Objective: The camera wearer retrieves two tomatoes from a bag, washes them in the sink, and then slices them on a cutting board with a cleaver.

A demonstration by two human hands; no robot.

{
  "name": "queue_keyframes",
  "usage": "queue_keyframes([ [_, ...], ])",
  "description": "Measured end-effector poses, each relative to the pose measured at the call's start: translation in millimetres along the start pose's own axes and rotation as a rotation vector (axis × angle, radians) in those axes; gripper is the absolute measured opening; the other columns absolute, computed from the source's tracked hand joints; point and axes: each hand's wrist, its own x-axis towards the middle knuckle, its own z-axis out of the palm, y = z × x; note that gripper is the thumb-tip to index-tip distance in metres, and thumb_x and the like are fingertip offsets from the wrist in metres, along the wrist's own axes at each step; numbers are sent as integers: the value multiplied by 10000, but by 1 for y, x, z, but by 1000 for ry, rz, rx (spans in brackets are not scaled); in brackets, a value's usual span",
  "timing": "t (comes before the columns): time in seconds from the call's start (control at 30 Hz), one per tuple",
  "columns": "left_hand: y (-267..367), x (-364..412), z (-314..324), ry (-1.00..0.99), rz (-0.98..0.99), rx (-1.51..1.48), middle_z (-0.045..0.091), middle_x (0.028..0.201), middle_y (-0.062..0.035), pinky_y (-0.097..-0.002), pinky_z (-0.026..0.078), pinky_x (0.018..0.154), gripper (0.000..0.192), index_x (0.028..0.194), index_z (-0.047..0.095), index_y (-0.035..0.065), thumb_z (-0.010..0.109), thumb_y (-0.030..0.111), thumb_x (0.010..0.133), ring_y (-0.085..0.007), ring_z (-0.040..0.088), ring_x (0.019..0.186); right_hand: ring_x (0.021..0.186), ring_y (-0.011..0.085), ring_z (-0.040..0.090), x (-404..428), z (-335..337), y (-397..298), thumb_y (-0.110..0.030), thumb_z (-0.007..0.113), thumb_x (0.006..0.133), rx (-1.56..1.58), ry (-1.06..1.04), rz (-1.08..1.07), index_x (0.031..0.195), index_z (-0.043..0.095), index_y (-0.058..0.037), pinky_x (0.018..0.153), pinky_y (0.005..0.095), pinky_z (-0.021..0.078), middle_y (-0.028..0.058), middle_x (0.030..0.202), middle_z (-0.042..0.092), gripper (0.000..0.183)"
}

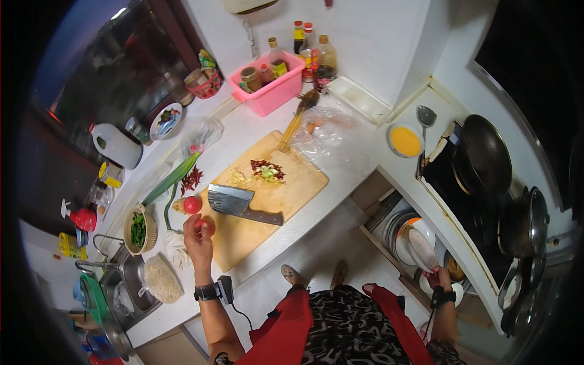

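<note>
My left hand [199,242] has its fingers around a tomato [210,226] at the left edge of the wooden cutting board [296,187]. Beside it lie another tomato [192,205] and a piece of ginger [178,206]. A cleaver [232,199] rests flat on the board, below heaps of chopped garlic [238,177] and cut dried chillies with scallion [268,171]. Over at the right, my right hand [439,277] grips a white dish [420,250], tilted above an open drawer [378,246] of stacked plates [398,230].
Beaten egg fills a bowl [405,140] near the stove, where a wok [484,155] and a lidded pot [524,223] stand. A pink bin [269,93] holds bottles and jars. Left are a basket of green peppers [142,230], bagged noodles [162,279] and the sink [132,269].
</note>
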Motion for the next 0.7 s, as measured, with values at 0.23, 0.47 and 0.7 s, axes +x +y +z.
queue_keyframes([
  [0.23,-30,-4,1,-44,-113,-124,601,1026,-128,-311,510,754,204,1095,618,-11,565,15,900,-217,620,852,833,249,623,-65,83,-3,-82,595,698,11,109,413,940,613,-34,574,223,535,85,918,631,247],
  [0.47,-59,5,-21,11,-169,-93,625,996,-142,-327,501,773,204,1080,627,-23,584,19,884,-245,624,855,942,251,628,-72,294,9,-56,611,807,-358,-250,218,1111,568,35,825,396,528,96,978,631,320],
  [0.7,-70,9,-52,4,-226,-142,636,1017,-128,-322,504,733,177,1058,650,20,587,53,896,-246,631,899,780,213,644,-31,580,80,-33,589,881,-598,-610,86,922,581,37,791,417,579,71,859,577,81],
])
